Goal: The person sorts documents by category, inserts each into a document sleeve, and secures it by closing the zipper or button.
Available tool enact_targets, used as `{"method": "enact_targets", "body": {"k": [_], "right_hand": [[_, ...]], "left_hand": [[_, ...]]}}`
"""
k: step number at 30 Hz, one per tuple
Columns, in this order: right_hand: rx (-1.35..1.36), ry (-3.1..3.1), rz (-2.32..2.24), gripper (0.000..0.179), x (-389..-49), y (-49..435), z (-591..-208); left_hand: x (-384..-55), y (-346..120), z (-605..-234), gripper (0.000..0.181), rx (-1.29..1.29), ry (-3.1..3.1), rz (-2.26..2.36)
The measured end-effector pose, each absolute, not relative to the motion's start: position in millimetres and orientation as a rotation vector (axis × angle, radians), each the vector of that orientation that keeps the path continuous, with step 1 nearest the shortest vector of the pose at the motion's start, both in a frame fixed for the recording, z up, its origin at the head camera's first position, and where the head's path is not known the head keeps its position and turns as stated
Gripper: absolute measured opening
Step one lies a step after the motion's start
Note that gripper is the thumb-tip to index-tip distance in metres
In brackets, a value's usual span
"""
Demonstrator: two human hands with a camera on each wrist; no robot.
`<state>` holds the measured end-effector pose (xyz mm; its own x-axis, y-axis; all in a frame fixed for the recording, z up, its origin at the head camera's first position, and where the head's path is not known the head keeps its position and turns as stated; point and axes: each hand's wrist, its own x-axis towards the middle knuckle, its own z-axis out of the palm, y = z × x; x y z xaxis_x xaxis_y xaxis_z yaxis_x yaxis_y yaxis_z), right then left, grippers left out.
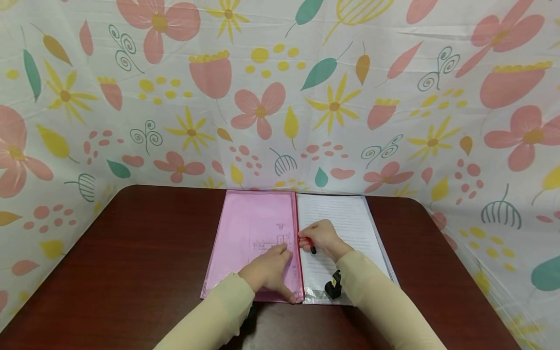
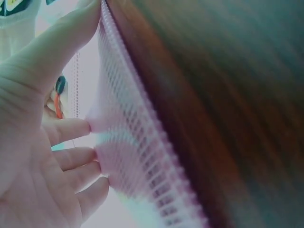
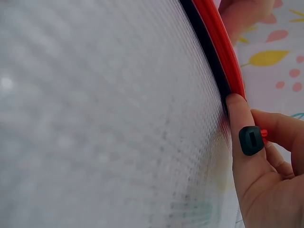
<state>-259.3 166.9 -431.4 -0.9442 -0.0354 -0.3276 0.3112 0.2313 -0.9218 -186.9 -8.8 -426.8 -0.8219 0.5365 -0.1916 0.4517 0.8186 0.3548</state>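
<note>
A pink mesh zip pouch (image 1: 258,209) lies on the table with a printed sheet inside, and a red zipper runs down its right edge. My left hand (image 1: 269,267) rests on the pouch's lower right part. In the left wrist view its fingers (image 2: 78,156) are extended against the mesh and the thumb reaches the near edge. My right hand (image 1: 323,236) is at the zipper, pinching the zipper pull (image 1: 312,246), a black tab on a red cord. The right wrist view shows thumb and fingers at the red zipper edge (image 3: 225,52), the black tab beside them.
A white mesh pouch (image 1: 332,209) holding a lined or printed sheet lies against the pink one's right side, under the right forearm. Both are on a dark brown table (image 1: 144,253). A flower-printed cloth (image 1: 280,112) hangs behind the table and along its sides.
</note>
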Motion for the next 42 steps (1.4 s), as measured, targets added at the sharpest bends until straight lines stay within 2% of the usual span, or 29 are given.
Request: {"method": "enact_targets", "body": {"k": [11, 15, 21, 29, 38, 42], "right_hand": [[0.286, 2.252, -1.786, 0.02, -270, 163, -427], [0.286, 2.251, -1.771, 0.018, -272, 163, -429], [0.283, 2.219, -1.685, 0.018, -273, 166, -430], [0.147, 2.284, -1.56, 0.017, -272, 170, -426], [0.006, 2.507, -1.353, 0.007, -271, 165, -421], [-0.002, 2.566, -1.317, 0.008, -273, 165, -422]], "left_hand": [[-180, -5, -421, 0.111, 0.769, 2.736, 0.287], [-186, -4, -419, 0.108, 0.773, 2.748, 0.268], [-198, -2, -421, 0.115, 0.756, 2.75, 0.209], [-204, -3, -422, 0.114, 0.602, 2.702, 0.293], [-205, -7, -423, 0.113, 0.609, 2.703, 0.34], [-204, -9, -420, 0.124, 0.627, 2.695, 0.33]]}}
